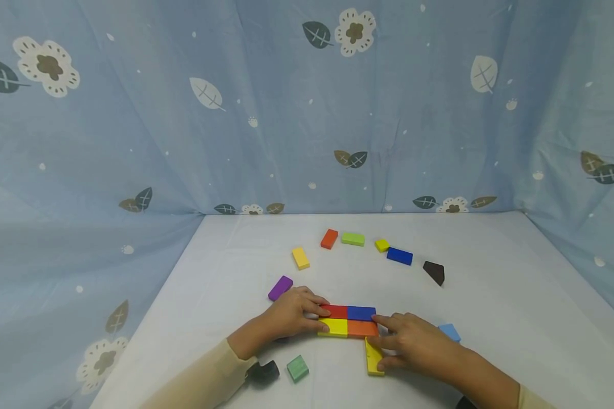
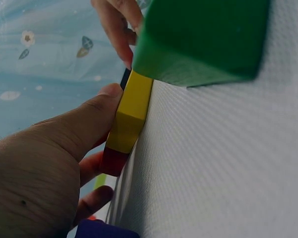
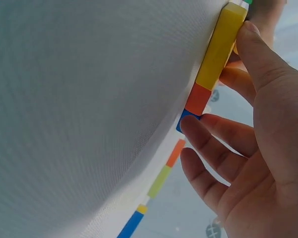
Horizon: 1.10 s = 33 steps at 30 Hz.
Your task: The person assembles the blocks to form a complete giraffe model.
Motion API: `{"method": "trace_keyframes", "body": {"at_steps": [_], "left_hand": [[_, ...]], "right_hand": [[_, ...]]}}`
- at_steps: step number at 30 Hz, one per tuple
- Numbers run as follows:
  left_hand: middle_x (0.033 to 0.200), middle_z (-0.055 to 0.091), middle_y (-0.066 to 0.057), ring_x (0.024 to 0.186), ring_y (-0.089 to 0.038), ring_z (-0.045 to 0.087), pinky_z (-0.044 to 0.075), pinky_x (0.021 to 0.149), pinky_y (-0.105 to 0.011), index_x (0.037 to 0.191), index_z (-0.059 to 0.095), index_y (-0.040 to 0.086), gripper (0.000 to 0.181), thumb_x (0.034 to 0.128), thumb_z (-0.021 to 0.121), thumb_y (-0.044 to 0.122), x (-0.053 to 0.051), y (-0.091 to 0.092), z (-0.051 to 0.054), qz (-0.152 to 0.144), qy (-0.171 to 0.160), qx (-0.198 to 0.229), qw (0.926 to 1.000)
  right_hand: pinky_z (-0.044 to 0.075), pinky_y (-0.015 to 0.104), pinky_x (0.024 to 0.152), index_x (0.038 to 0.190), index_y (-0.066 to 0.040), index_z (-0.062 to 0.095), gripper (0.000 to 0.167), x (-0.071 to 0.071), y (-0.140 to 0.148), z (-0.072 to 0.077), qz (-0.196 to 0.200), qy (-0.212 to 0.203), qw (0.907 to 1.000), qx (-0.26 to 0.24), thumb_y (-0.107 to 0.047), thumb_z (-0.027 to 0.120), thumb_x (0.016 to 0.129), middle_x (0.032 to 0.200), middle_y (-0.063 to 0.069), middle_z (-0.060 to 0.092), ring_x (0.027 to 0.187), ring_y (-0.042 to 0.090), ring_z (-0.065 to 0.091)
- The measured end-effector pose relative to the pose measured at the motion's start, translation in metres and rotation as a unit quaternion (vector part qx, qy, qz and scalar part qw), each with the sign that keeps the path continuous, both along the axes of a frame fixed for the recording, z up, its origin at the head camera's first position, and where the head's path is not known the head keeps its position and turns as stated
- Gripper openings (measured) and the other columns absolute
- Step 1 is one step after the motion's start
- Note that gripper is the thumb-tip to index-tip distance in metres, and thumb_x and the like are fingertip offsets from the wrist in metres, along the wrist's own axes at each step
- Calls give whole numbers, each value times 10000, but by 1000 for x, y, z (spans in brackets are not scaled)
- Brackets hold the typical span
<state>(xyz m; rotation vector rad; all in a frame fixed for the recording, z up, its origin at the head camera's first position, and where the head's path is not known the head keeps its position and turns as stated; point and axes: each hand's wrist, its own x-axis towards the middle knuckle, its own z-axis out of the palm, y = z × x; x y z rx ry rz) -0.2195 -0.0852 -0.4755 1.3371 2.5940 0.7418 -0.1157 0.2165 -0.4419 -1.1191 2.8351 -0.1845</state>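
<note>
Four flat blocks lie joined in two rows in the head view: a red block [image 1: 336, 311], a blue block [image 1: 361, 313], a yellow block [image 1: 336, 326] and an orange block [image 1: 362, 329]. My left hand [image 1: 294, 311] rests on their left end, its thumb on the yellow block and fingertips on the red one. My right hand [image 1: 414, 342] holds a longer yellow block [image 1: 374, 359] between thumb and index finger, with another fingertip touching the blue block's right end. This longer block [image 3: 221, 47] stands at right angles against the orange block's front edge.
A green block [image 1: 298, 368] lies near my left forearm, and a purple block [image 1: 279, 288] beside that hand. Farther back are several loose blocks, including a dark blue block [image 1: 399, 256] and a black block [image 1: 434, 273]. A light blue block [image 1: 449, 332] lies behind my right hand.
</note>
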Motion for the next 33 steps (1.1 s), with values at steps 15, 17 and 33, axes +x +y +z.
{"method": "trace_keyframes", "body": {"at_steps": [15, 17, 33], "left_hand": [[1218, 618, 197, 1082, -42, 516, 433, 859, -256, 1154, 731, 323, 401, 846, 665, 571, 0, 0, 0, -44, 136, -3, 9999], [1218, 619, 195, 1082, -42, 517, 434, 860, -256, 1153, 732, 322, 399, 846, 666, 569, 0, -1, 0, -57, 140, 7, 9999], [1225, 615, 198, 1082, -39, 518, 434, 861, -256, 1156, 730, 321, 403, 846, 665, 570, 0, -1, 1, -64, 133, 23, 9999]], "right_hand": [[472, 437, 941, 1358, -222, 593, 694, -10, -1, 3, -1364, -1032, 9813, -888, -619, 682, 796, 1413, -67, 474, 1226, 183, 500], [475, 429, 939, 1348, -219, 600, 681, -14, -2, 0, -1346, -1215, 9781, -1017, -592, 708, 790, 1403, -77, 477, 1203, 173, 507], [460, 433, 960, 1322, -261, 634, 612, -19, -4, -6, -1087, -1326, 9804, -970, -621, 644, 826, 1417, -76, 468, 1227, 191, 487]]}}
